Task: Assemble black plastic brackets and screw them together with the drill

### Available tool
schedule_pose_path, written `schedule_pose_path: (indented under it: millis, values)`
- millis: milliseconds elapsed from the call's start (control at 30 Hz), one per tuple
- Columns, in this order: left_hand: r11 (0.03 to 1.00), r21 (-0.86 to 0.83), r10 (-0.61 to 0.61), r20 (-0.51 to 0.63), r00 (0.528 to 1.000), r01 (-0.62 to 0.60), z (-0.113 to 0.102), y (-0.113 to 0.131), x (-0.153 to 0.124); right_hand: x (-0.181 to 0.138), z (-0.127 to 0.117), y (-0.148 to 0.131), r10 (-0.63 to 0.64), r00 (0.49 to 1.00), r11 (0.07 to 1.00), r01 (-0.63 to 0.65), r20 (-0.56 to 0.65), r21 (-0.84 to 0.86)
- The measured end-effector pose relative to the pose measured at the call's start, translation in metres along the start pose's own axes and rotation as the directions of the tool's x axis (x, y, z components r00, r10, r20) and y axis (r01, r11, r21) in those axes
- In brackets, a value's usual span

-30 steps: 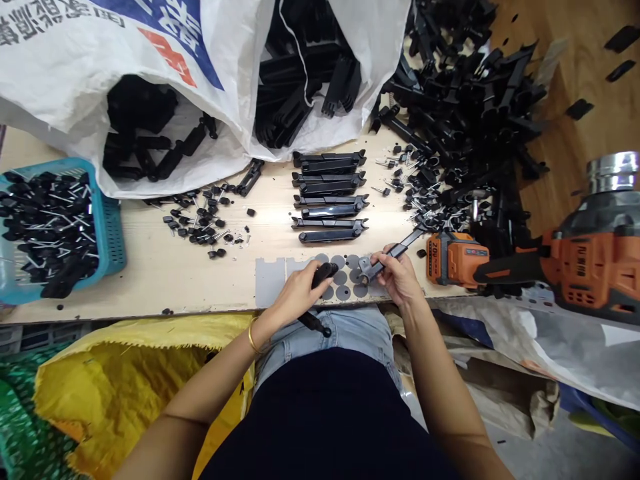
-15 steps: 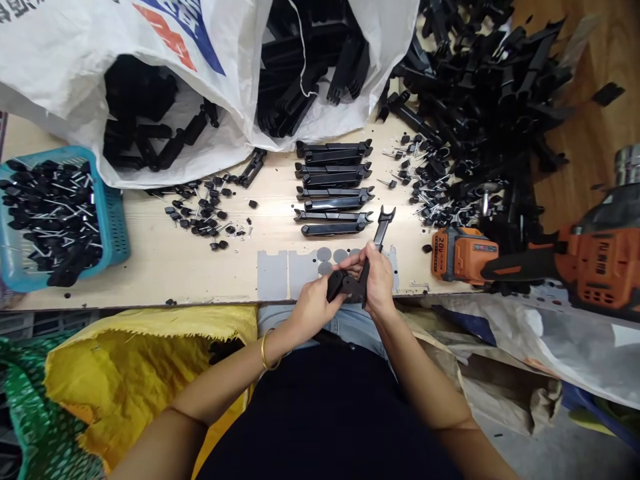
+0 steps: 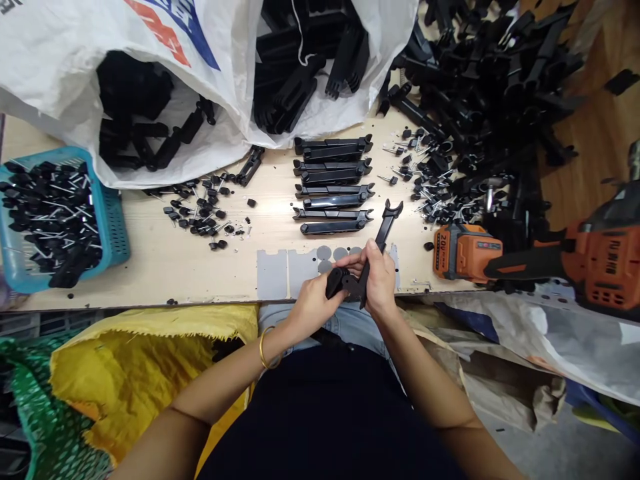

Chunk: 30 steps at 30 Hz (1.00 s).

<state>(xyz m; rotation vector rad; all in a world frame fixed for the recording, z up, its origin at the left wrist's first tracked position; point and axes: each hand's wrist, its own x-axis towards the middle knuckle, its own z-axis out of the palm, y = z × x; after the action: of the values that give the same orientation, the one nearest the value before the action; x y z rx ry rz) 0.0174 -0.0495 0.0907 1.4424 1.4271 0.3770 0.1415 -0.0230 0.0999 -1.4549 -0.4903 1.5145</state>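
Black forked arm and a stubby black piece are together at the workbench's front edge; a second ago they were held apart, so the work now seems centred on where they meet. Left hand is closed around the stubby piece; right hand grips the forked arm, fork pointing away from the person

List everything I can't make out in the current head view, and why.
Head view, hidden: how the black part meets the forked part; the left hand and right hand partly cover it.
Head view, cut off: the power tool, by the right edge.
Head view, cut off: the white bag, by the top edge.
Head view, hidden: the basket's floor, under heaped pins.
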Motion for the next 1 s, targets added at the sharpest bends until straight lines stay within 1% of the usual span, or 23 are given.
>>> schedule_pose_path:
  millis: [100, 200, 267, 333, 433, 500, 567, 633, 733, 767, 800, 867, 900, 933, 967, 1000]
  values:
    - [0.997, 0.075, 0.032, -0.063, 0.997, -0.028, 0.006, -0.002, -0.004, -0.001, -0.001, 0.002, -0.002, 1.0, 1.0, 0.003, 0.001, -0.021]
    - [0.979, 0.169, 0.137, -0.15, 0.979, -0.111, 0.012, -0.007, -0.013, -0.002, -0.003, -0.001, 0.013, 0.999, 0.999, -0.011, 0.046, -0.045]
    - [0.958, 0.245, 0.199, -0.177, 0.964, -0.152, 0.014, -0.01, -0.019, -0.003, -0.003, -0.002, 0.025, 0.996, 0.998, -0.02, 0.089, -0.058]
    - [0.94, 0.304, 0.218, -0.175, 0.96, -0.157, 0.015, -0.012, -0.024, -0.002, -0.002, 0.001, 0.05, 0.992, 0.997, -0.043, 0.12, -0.06]
    - [0.931, 0.339, 0.184, -0.114, 0.976, -0.136, 0.015, -0.014, -0.028, -0.001, 0.0, 0.011, 0.083, 0.99, 0.996, -0.078, 0.118, -0.051]
    - [0.93, 0.351, 0.14, -0.061, 0.988, -0.11, 0.013, -0.013, -0.029, 0.0, 0.003, 0.019, 0.103, 0.989, 0.994, -0.1, 0.104, -0.033]
    - [0.931, 0.357, 0.089, -0.032, 0.995, -0.072, 0.012, -0.011, -0.028, -0.001, 0.006, 0.024, 0.116, 0.99, 0.993, -0.116, 0.085, -0.001]
    - [0.939, 0.341, 0.06, -0.034, 0.998, -0.045, 0.013, -0.009, -0.027, -0.002, 0.008, 0.026, 0.081, 0.996, 0.996, -0.083, 0.038, 0.039]
    - [0.955, 0.294, 0.069, -0.071, 0.995, -0.045, 0.015, -0.007, -0.025, 0.0, 0.009, 0.021, -0.027, 0.999, 0.997, 0.031, -0.047, 0.077]
    - [0.957, 0.287, 0.078, -0.074, 0.994, -0.053, 0.016, -0.006, -0.024, 0.002, 0.008, 0.018, -0.035, 0.999, 0.997, 0.037, -0.03, 0.062]
    - [0.956, 0.287, 0.087, -0.066, 0.994, -0.065, 0.017, -0.006, -0.023, 0.004, 0.006, 0.015, -0.019, 1.0, 0.999, 0.018, 0.018, 0.031]
    - [0.947, 0.307, 0.105, -0.031, 0.994, -0.091, 0.018, -0.006, -0.022, 0.008, 0.003, 0.01, 0.054, 0.989, 0.997, -0.046, 0.141, -0.054]
    - [0.942, 0.322, 0.11, -0.016, 0.994, -0.099, 0.018, -0.006, -0.021, 0.01, 0.002, 0.009, 0.084, 0.98, 0.994, -0.07, 0.18, -0.082]
    - [0.936, 0.336, 0.111, -0.01, 0.994, -0.101, 0.018, -0.006, -0.02, 0.01, 0.002, 0.01, 0.089, 0.979, 0.994, -0.074, 0.186, -0.085]
    - [0.933, 0.346, 0.106, -0.015, 0.994, -0.095, 0.017, -0.006, -0.019, 0.01, 0.003, 0.011, 0.06, 0.987, 0.997, -0.051, 0.151, -0.059]
    - [0.933, 0.352, 0.097, -0.028, 0.995, -0.081, 0.017, -0.005, -0.018, 0.009, 0.004, 0.013, 0.01, 0.996, 1.0, -0.008, 0.088, -0.02]
